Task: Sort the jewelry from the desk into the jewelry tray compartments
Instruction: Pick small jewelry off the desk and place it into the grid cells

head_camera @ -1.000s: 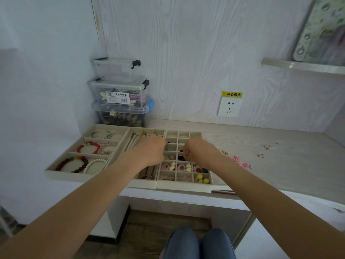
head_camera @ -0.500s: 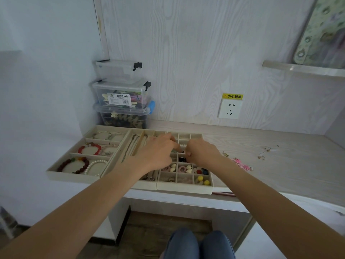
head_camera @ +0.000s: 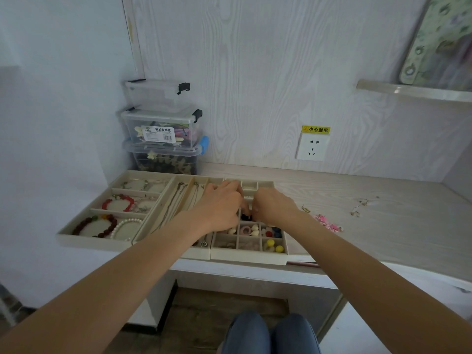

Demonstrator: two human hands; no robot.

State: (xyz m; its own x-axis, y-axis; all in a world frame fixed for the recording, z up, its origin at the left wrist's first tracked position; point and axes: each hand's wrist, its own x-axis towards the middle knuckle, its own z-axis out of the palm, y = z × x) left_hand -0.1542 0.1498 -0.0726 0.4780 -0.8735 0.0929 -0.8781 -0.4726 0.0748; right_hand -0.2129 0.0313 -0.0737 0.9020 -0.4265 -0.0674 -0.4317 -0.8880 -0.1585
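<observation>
Jewelry tray (head_camera: pixel 249 258): long axis left-right under my hands. Left hand (head_camera: pixel 219 208), right hand (head_camera: pixel 274 205): fingers curled together over small compartments; contents of grip indiscernible.

The desk (head_camera: pixel 370 226) looks like pale, matt wood. The boxes (head_camera: pixel 163 139) at its back left corner are clear, shiny plastic.

Two texts can be read. A yellow warning sticker (head_camera: pixel 315 129), right of centre in the frame, is fixed just above the white wall socket (head_camera: pixel 312 147); "小心触电" is printed on it. A white label (head_camera: pixel 160 133) is stuck on the middle clear storage box (head_camera: pixel 163 126), left of centre; "软式收纳盒" is printed there, the barcode and small print too fine to be read.
</observation>
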